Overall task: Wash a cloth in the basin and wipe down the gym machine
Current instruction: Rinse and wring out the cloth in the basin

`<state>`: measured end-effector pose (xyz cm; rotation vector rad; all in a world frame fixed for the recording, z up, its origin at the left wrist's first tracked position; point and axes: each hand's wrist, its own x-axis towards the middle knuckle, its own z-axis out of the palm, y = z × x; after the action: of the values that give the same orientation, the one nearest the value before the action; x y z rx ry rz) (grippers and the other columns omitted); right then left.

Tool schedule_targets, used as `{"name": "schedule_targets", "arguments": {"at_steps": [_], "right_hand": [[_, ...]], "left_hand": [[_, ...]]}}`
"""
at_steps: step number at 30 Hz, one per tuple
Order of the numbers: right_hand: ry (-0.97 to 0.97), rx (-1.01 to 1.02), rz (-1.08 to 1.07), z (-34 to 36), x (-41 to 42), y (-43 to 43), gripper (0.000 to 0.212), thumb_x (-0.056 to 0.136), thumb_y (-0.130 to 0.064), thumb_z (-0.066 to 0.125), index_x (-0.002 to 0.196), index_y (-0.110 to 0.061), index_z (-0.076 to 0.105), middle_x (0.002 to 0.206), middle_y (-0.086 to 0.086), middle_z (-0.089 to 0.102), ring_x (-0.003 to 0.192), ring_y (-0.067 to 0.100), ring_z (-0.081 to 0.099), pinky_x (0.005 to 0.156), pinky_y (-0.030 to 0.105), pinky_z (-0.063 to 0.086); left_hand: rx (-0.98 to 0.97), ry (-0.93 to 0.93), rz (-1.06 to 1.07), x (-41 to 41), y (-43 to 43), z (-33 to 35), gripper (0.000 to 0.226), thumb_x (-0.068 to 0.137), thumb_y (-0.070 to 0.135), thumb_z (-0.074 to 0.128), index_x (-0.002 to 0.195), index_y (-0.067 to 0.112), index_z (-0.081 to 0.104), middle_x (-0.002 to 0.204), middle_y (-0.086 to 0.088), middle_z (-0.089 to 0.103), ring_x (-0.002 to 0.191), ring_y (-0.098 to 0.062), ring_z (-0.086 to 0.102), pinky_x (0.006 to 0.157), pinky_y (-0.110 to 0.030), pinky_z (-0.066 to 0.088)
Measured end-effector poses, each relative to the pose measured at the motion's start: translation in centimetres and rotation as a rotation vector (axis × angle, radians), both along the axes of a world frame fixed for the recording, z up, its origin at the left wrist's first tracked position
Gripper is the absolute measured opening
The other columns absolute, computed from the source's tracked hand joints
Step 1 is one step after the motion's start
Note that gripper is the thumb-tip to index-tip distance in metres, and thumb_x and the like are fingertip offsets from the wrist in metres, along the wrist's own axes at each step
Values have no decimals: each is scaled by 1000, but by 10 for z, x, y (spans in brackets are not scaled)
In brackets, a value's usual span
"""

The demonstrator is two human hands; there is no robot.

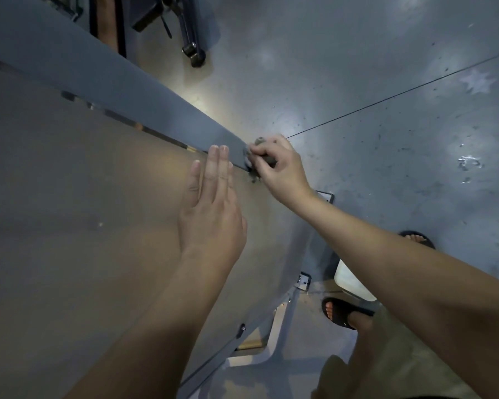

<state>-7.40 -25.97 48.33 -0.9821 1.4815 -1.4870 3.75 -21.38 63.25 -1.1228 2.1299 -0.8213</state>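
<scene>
Fingers (260, 152) of right hand (280, 165) bunched round grey cloth (252, 161) at panel (98, 197) edge, left hand (211, 208) flat, fingers together, bracing; soft, limp, probably damp, best gripped wadded.

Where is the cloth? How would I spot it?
Find the big flat brownish-grey machine panel with a blue-grey metal bar along its edge. At the bar's near end, the right hand grips the small crumpled grey cloth. It is the only soft, lumpy thing.
</scene>
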Motion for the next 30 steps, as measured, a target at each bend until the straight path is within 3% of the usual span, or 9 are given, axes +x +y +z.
{"name": "schedule_targets", "arguments": {"at_steps": [4, 6, 9, 13, 17, 19, 21, 24, 30], "right_hand": [[-57, 306, 30, -25, 1, 5, 19, 88, -17, 62, 70, -18, 68, 66, -3, 69, 65, 14, 65, 73, 45, 57], [-59, 203, -28, -2, 4, -1, 17, 87, -19, 66, 73, -24, 73, 78, -8, 70, 81, 11, 66, 81, 38, 57], [2, -26, -70, 20, 5, -1, 8, 92, -10, 72, 90, -11, 79, 96, -2, 66, 96, 3, 63, 88, 20, 51], [-5, 224, -88, -18, 1, 3, 15, 92, -6, 64, 81, -6, 75, 74, -22, 63, 90, 18, 63, 88, 39, 54], [-27, 51, -129, 8, 11, 3, 11, 94, -1, 66, 88, -2, 75, 88, -4, 62, 85, -10, 62, 78, 7, 45], [35, -64, -101, 9, 16, 6, 7, 96, -6, 69, 91, -6, 74, 96, -2, 61, 96, -1, 62, 87, 15, 46], [71, 29, -35, -5, 12, 12, 8, 96, -6, 66, 89, -9, 69, 91, -9, 57, 93, 9, 59, 82, 17, 43], [73, 154, 27, -4, 5, 15, 15, 97, -8, 63, 84, -15, 59, 86, -11, 52, 82, -1, 53, 73, 22, 38], [211, -355, 97, 69, -9, -2, 5, 96, -3, 69, 91, -1, 68, 100, 1, 54, 91, 15, 60, 75, 27, 55]], "left_hand": [[3, 25, 24, -2, 1, 2, 80, 98, 37, 34, 161, -4, 6, 167, -23, -18, 156, -35, -19, 124, -52, -15], [5, 24, 19, -1, -1, 1, 79, 98, 38, 35, 161, -3, 9, 168, -23, -16, 156, -36, -19, 123, -53, -19], [-1, 17, 2, 0, -2, -2, 80, 98, 40, 34, 161, -2, 10, 168, -23, -16, 155, -37, -18, 123, -53, -17], [15, 48, 36, 0, 1, -1, 82, 98, 42, 31, 161, -2, 5, 167, -21, -20, 155, -34, -22, 123, -51, -18], [12, 74, 25, 0, -2, -1, 81, 97, 41, 31, 161, -1, 7, 169, -17, -16, 155, -32, -21, 123, -50, -20], [34, 81, 19, 1, -1, 1, 81, 98, 42, 34, 161, -1, 9, 170, -16, -11, 156, -32, -17, 122, -49, -21], [49, 86, 31, 2, 4, 6, 81, 97, 42, 36, 161, -2, 12, 171, -16, -7, 157, -32, -14, 122, -48, -21], [59, 105, 56, 3, 10, 14, 81, 96, 41, 32, 161, -1, 9, 171, -15, -10, 156, -31, -17, 122, -47, -23], [54, 260, 145, -4, 26, 24, 80, 89, 35, 44, 158, -2, 28, 168, -16, 18, 158, -33, 2, 128, -46, 1]]}}
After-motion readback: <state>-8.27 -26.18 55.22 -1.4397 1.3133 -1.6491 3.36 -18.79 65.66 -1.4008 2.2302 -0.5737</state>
